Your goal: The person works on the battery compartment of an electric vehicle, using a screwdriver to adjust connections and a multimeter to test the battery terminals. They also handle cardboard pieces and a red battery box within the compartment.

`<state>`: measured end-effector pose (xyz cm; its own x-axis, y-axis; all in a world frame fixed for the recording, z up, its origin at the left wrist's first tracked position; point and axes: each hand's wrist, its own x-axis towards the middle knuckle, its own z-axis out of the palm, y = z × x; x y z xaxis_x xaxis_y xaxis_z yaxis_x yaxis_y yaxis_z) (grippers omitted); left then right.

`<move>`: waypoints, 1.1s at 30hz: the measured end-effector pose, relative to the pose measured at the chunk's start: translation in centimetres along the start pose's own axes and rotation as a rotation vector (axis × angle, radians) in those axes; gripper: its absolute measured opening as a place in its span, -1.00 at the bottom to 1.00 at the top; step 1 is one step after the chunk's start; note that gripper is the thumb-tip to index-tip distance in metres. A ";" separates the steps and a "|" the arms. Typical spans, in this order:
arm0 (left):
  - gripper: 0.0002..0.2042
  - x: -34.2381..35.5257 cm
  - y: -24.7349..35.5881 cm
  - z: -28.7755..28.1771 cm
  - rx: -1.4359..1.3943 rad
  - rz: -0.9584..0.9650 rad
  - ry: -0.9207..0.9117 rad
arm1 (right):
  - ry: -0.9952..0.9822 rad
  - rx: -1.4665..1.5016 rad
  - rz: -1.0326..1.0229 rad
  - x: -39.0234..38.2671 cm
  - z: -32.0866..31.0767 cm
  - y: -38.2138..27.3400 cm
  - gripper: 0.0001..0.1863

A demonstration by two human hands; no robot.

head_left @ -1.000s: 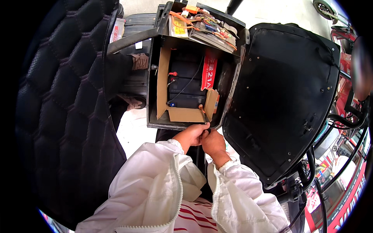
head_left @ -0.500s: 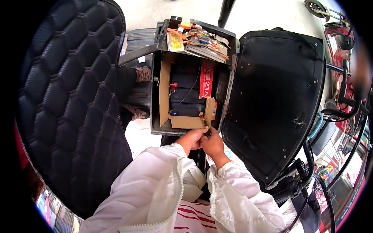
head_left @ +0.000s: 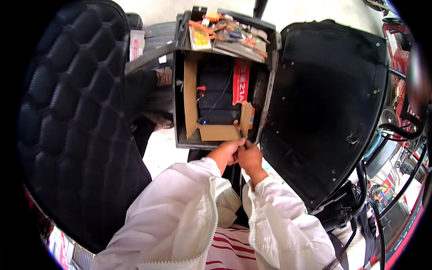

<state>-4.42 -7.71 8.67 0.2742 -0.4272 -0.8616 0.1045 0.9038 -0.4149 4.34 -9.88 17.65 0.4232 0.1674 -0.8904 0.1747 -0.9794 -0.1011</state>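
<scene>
My left hand [head_left: 226,152] and my right hand [head_left: 250,157] meet at the near right corner of a black metal box [head_left: 204,145]. Both are closed, with the fingers pressed together round a slim dark piece [head_left: 244,136]. Its kind cannot be made out; its far end reaches toward a small orange-copper spot on the battery terminal. Inside the box, several black batteries [head_left: 218,100] sit in an open cardboard carton [head_left: 220,132]. A thin black wire runs across them, and a red connector [head_left: 201,88] shows at their left. The carton's red printed flap [head_left: 241,83] stands at the right.
A controller with tangled wires and orange plugs [head_left: 229,36] lies across the box's far end. At the left rises a quilted black seat [head_left: 76,112], at the right a black panel [head_left: 324,108]. Handlebar parts [head_left: 344,211] and red vehicles are farther right.
The view has shifted, so the box sits a little higher in the picture. My hands stay together at the same corner, still closed on the slim dark piece.
</scene>
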 end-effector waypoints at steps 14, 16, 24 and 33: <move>-0.78 -1.0 0.1 -0.4 -0.002 0.092 -0.114 | 0.048 0.087 0.014 0.4 1.2 0.7 -0.53; -0.78 -1.3 0.0 -0.6 0.005 0.084 -0.075 | 0.052 0.033 -0.013 0.2 1.5 0.7 -0.53; -0.72 0.7 0.2 -2.4 0.078 0.067 -0.154 | 0.067 0.082 -0.053 0.6 1.8 1.0 -0.57; -0.57 -0.5 0.1 -2.0 0.418 0.149 0.006 | 0.219 -0.027 -0.244 0.4 3.2 3.7 -0.50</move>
<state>-6.42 -7.47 8.51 0.3103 -0.2907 -0.9051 0.4422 0.8870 -0.1333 2.34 -13.81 15.53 0.5465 0.4195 -0.7248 0.3163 -0.9048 -0.2852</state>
